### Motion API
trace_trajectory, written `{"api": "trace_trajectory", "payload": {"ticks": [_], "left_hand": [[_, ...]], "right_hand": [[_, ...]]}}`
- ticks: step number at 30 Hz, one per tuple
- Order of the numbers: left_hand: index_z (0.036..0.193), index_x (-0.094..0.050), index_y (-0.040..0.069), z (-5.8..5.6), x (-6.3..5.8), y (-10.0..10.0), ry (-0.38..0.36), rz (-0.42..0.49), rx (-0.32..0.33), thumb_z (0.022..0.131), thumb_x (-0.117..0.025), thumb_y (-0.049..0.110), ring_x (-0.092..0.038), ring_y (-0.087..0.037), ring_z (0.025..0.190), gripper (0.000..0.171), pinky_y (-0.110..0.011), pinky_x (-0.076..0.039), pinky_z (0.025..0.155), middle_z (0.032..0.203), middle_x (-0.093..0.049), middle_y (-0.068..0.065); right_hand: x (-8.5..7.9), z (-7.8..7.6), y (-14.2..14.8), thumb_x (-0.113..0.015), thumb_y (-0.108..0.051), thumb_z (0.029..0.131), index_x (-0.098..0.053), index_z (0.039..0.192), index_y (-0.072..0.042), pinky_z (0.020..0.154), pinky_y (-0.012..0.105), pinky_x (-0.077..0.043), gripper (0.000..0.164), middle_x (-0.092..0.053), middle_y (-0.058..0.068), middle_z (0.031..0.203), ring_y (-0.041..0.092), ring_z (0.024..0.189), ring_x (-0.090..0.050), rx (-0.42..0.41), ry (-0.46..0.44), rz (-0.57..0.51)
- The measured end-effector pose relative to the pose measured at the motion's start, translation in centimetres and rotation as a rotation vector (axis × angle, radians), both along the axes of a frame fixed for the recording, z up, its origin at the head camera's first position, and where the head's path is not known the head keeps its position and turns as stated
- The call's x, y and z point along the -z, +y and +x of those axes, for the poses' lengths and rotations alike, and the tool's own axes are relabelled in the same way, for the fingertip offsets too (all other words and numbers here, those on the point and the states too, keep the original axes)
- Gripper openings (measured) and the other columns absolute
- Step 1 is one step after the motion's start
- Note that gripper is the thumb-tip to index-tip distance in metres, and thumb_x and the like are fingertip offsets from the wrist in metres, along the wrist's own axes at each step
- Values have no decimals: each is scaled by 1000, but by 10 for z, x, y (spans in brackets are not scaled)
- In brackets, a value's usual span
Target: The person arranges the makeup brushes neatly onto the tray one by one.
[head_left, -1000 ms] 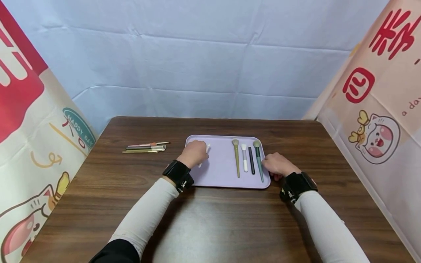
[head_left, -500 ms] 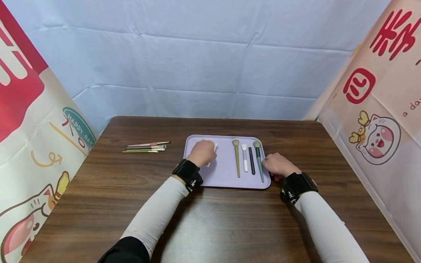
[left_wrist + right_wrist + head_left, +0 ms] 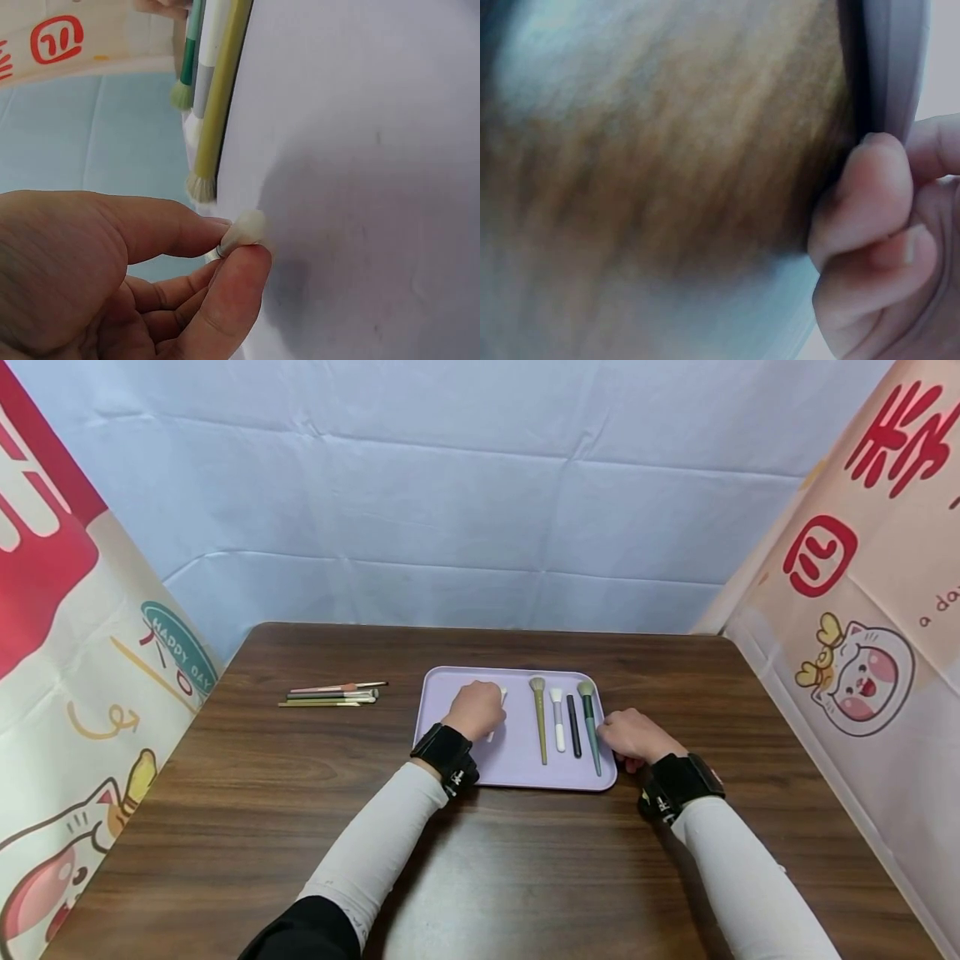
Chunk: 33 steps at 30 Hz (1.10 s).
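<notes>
My left hand (image 3: 476,710) is over the left half of a lilac tray (image 3: 510,776), pinching a small white brush (image 3: 503,696) between thumb and fingers. In the left wrist view the brush's pale tip (image 3: 250,226) pokes out past the fingertips; its handle is mostly hidden. To its right lie an olive-handled brush (image 3: 540,720), a white-and-grey brush (image 3: 558,722), a slim black stick-like tool (image 3: 573,727) and a green brush (image 3: 590,727), side by side on the tray. My right hand (image 3: 636,737) grips the tray's right rim between thumb and curled fingers.
A bundle of several thin brushes (image 3: 333,696) lies on the brown wooden table (image 3: 375,743), left of the tray. A pale blue cloth (image 3: 450,527) hangs behind the table, and printed cloths flank it on both sides.
My left hand has moved right across the tray, carrying the white brush toward the olive one. The right hand stays at the tray's rim, and the other brushes have not moved.
</notes>
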<state>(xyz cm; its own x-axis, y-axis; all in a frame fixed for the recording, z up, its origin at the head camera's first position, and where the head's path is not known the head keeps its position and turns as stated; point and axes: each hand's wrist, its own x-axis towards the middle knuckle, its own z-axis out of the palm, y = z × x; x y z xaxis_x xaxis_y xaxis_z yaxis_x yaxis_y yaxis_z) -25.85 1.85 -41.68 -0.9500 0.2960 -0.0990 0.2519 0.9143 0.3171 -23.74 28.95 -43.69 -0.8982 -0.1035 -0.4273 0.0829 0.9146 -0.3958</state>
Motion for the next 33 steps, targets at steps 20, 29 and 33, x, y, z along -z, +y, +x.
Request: {"api": "trace_trajectory", "payload": {"ticks": [20,29,33], "left_hand": [[72,-66,8,1,7,25,-33,39,0,96,-63,11,-56,-16,55,25,-26,-47,53,62,-60,-3],[61,-54,11,5,6,32,1,58,-2,95,-61,7,-55,-16,54,35,-27,-46,53,57,-53,-2],[64,-60,9,6,6,36,26,72,1,94,-62,5,-54,-16,53,30,-27,-45,51,59,-58,-4]], "right_hand": [[1,0,1,-38,-20,101,-61,91,0,49,32,-52,33,-57,11,68,22,52,-60,-8,-1,-6],[0,0,2,-38,-21,101,-61,98,2,51,32,-52,32,-58,13,75,23,56,-61,-6,-19,-13],[0,0,3,-38,-20,101,-61,96,1,50,32,-51,32,-59,13,74,23,55,-61,-12,-12,-13]]}}
